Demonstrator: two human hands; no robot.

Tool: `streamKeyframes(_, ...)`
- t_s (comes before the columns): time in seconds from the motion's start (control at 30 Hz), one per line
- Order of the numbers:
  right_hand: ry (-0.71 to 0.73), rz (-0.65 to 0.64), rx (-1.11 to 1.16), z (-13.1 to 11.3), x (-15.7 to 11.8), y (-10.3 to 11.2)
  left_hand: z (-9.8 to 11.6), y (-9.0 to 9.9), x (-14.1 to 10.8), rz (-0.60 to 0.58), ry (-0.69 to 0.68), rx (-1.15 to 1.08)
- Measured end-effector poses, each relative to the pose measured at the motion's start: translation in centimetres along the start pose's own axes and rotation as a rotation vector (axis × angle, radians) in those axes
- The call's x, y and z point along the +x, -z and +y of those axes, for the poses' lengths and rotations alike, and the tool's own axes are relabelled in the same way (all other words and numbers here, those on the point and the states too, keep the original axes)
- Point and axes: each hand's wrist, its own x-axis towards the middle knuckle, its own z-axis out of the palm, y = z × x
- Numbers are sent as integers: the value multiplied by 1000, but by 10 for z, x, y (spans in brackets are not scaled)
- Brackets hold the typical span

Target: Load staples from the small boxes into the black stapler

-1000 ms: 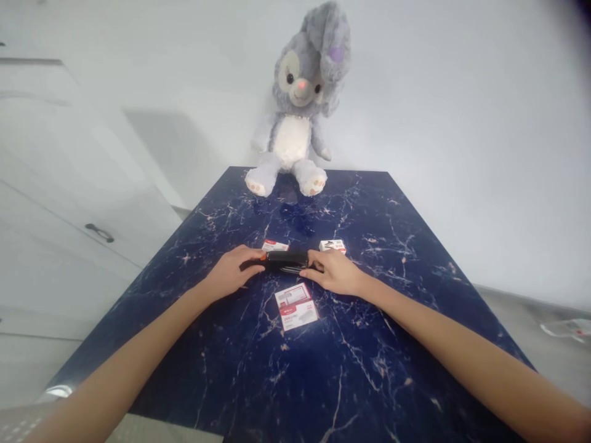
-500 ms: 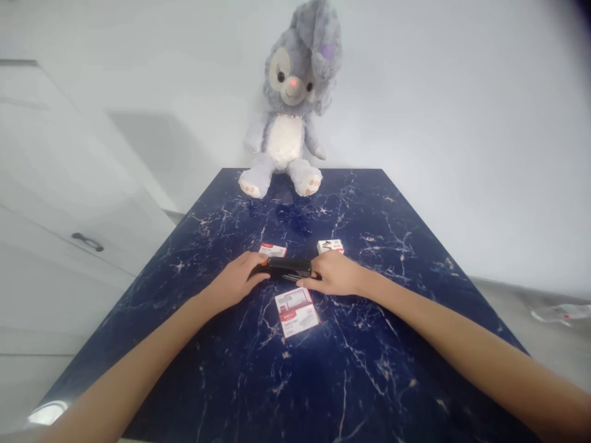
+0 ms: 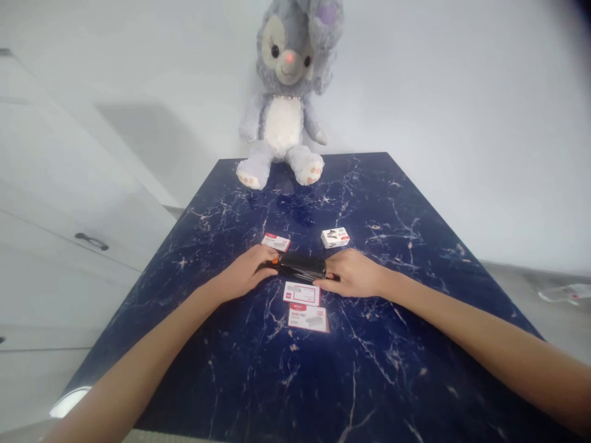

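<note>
Between my two hands lies a black stapler point(image 3: 303, 267) with a bit of orange at its left end. My left hand point(image 3: 244, 271) grips that left end, its thumb on the near side and fingers on the far side. My right hand point(image 3: 353, 272) is closed around the right end, hiding part of it. Just below the stapler, towards me, lie a small white and red flat piece point(image 3: 301, 294) and a white and red staple box point(image 3: 309, 319), edge to edge. I cannot tell whether the two are joined.
Beyond my left hand lies another white and red box point(image 3: 276, 242). A small white box point(image 3: 335, 237) with a black picture sits beyond my right hand. A grey plush rabbit point(image 3: 282, 117) sits at the far edge of the dark blue marbled table point(image 3: 258, 381), against the wall.
The view has tilted and shifted slightly. The two near white and red pieces now lie straighter. The small white box beyond my right hand shows fully. Both hands keep their hold on the stapler.
</note>
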Motion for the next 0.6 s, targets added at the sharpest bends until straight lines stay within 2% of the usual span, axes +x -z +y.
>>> streamKeyframes(0.2,0,40,4,7,-7,-4,15,-4,5,-37,-33,97)
streamKeyframes(0.47,34,-64,134,10,0,10,4,-5,8,-50,-16,107)
streamKeyframes(0.6,46,-56,155,12,-2,11,3,-2,7,-80,-22,106)
